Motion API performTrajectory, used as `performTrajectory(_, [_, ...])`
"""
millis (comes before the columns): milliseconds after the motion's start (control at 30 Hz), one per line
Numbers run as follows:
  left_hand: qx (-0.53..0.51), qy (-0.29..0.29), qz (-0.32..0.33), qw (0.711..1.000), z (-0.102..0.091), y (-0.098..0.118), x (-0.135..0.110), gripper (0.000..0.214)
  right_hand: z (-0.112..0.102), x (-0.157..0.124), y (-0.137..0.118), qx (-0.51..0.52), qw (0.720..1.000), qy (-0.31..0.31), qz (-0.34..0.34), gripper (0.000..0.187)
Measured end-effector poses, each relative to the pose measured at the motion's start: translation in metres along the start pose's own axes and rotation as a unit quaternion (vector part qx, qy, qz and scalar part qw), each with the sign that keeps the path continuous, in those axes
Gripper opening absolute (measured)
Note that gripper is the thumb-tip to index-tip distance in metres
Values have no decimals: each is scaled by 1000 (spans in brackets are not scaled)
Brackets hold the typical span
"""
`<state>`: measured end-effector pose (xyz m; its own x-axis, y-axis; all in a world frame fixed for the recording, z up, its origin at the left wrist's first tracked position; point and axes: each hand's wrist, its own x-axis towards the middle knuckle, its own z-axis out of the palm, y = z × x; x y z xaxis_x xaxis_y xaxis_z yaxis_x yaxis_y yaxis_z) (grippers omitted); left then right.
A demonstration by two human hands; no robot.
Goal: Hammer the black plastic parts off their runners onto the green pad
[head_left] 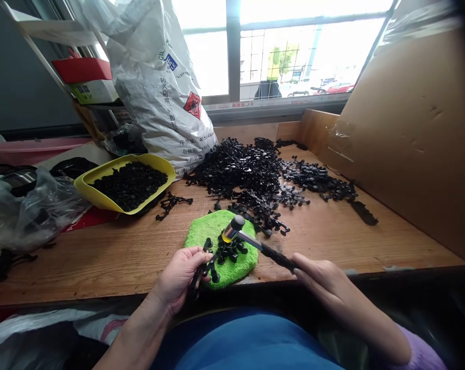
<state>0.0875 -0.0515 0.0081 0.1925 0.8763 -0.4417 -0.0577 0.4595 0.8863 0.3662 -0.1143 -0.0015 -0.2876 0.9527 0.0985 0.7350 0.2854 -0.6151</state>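
My left hand (184, 272) is closed on a black plastic part (199, 280) with knobbed ends, at the near left side of a bright green pad (201, 226). In my right hand (320, 275) is the dark handle of a small mallet (268, 252). Its head, with a black face on top and a yellow one below, is over several small black pieces (232, 252) lying on the pad. Whether the yellow face touches them I cannot tell. Behind the pad a large heap of black plastic parts (243, 164) spreads over the wooden table (140, 252).
A yellow tub (86, 191) full of small black pieces stands at the left, near a clear plastic bag (43, 210). Behind it leans a big white sack (155, 77). A cardboard sheet (409, 139) borders the right side. A window is at the back, with a person outside.
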Motion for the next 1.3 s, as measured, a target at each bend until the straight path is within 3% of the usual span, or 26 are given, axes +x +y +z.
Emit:
performTrajectory(633, [24, 17, 7, 1000, 8, 2, 1, 24, 6, -1, 3, -13, 1000, -11, -12, 23])
performTrajectory(900, [82, 27, 25, 996, 7, -1, 5, 22, -10, -5, -16, -4, 998, 35, -49, 19])
performTrajectory(1067, [116, 45, 45, 991, 9, -3, 6, 20, -8, -5, -19, -104, 993, -39, -39, 21])
performTrajectory(1200, [119, 45, 49, 991, 8, -3, 6, 20, -12, -4, -21, -65, 997, 2, -52, 19])
performTrajectory(1300, [129, 40, 50, 990, 7, -4, 5, 22, -11, -2, -24, -83, 995, -31, -34, 21])
